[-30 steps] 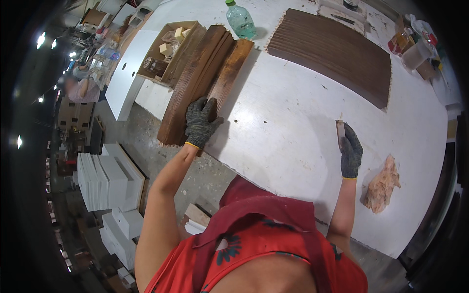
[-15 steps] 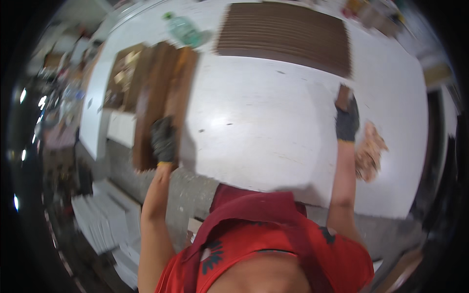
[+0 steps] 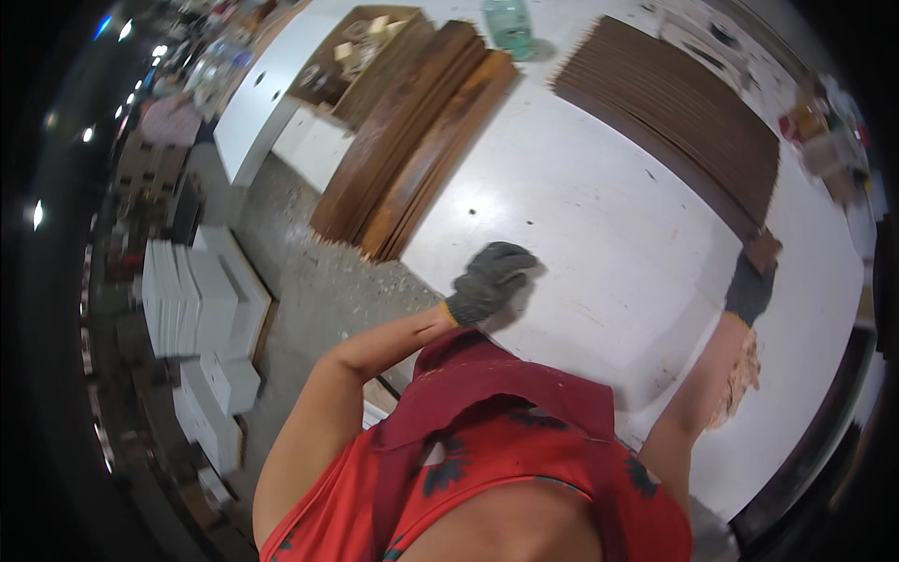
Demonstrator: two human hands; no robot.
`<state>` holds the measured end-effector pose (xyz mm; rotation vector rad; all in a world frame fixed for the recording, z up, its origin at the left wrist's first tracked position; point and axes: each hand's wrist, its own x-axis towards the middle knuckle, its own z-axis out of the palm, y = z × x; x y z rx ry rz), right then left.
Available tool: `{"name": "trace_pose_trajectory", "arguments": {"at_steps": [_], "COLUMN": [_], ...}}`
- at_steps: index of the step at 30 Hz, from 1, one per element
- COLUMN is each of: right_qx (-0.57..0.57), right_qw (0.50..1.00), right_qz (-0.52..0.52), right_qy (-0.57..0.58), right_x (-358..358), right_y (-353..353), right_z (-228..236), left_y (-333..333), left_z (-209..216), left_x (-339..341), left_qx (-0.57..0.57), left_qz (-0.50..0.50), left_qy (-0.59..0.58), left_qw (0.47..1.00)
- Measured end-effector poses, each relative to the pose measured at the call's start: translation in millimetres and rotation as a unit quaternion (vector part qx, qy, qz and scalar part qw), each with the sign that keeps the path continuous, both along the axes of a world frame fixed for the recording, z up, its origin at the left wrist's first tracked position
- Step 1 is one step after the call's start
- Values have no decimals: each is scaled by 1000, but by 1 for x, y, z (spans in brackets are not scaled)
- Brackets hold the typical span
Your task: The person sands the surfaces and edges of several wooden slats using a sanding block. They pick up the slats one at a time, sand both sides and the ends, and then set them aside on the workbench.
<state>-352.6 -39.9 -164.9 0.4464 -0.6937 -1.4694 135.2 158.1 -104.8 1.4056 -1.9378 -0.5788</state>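
Note:
My left hand (image 3: 489,281), in a dark grey knit glove, hovers over the near edge of the white table with its fingers loosely stretched and nothing in them. To its left lies a stack of reddish-brown wooden strips (image 3: 389,155), its near end jutting past the table edge. My right hand (image 3: 751,288), gloved too, is closed round a small brown block (image 3: 763,251). That block is at the near right corner of a wide row of dark brown strips (image 3: 679,117); whether they touch I cannot tell.
An open box (image 3: 361,61) with small pale wood pieces stands beyond the left stack. Near it is a clear green-tinted bottle (image 3: 508,30). A crumpled tan heap (image 3: 737,384) lies by my right forearm. White panels (image 3: 201,295) are stacked on the floor at left.
My left hand has let go of the reddish-brown stack and moved right, over the table. The right hand, still holding the block, is now at the dark strips' corner. The view has turned.

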Motion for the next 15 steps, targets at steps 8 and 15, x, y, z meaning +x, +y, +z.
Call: {"name": "trace_pose_trajectory", "arguments": {"at_steps": [8, 15], "right_qx": [195, 109], "right_qw": [623, 506], "right_qz": [-221, -318], "right_qy": [725, 794], "right_x": [44, 139], "right_y": [63, 153], "right_z": [48, 118], "left_y": [-58, -168], "left_z": [35, 103], "left_x": [-56, -136], "left_qx": [-74, -254], "left_qz": [-39, -210], "left_qy": [6, -110], "left_qw": [996, 938]}}
